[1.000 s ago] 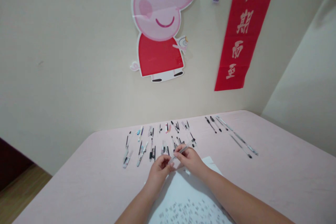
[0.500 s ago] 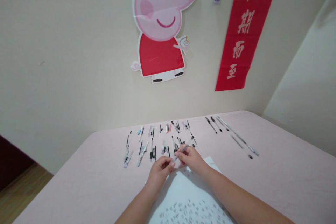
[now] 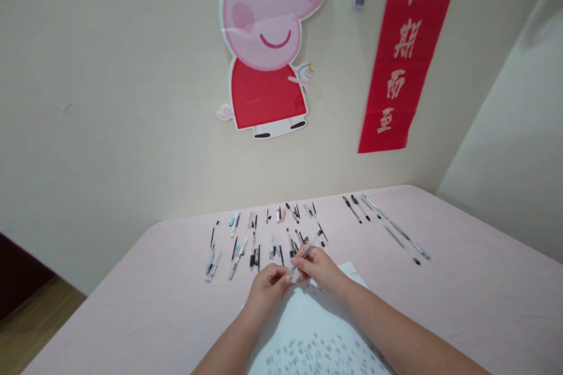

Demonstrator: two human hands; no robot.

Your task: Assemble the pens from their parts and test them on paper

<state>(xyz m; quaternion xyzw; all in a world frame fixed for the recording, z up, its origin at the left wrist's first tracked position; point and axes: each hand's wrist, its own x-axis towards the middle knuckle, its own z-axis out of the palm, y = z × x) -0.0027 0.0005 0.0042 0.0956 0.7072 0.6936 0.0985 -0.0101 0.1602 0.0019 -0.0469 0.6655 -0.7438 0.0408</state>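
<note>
My right hand [image 3: 315, 265] is closed around a slim pen [image 3: 309, 249], which slants up and away to the right. My left hand [image 3: 270, 282] pinches near the pen's lower end, its thumb and fingertips together; whether it grips the pen itself or a small part at its tip is too small to tell. Both hands hover over the far end of a white paper sheet [image 3: 308, 322] covered in small dark marks. Just beyond the hands lie pen parts [image 3: 292, 243], black and clear, partly hidden behind my fingers.
Several groups of pens and pen parts [image 3: 238, 258] lie in two rows at the back left of the pink-covered table [image 3: 167, 304]. Several whole pens [image 3: 402, 244] lie at the back right. Behind stands a wall with a pig cutout [image 3: 268, 94] and a red banner [image 3: 396, 70].
The view has shifted slightly. Both hands keep almost the same place and hold on the pen.
</note>
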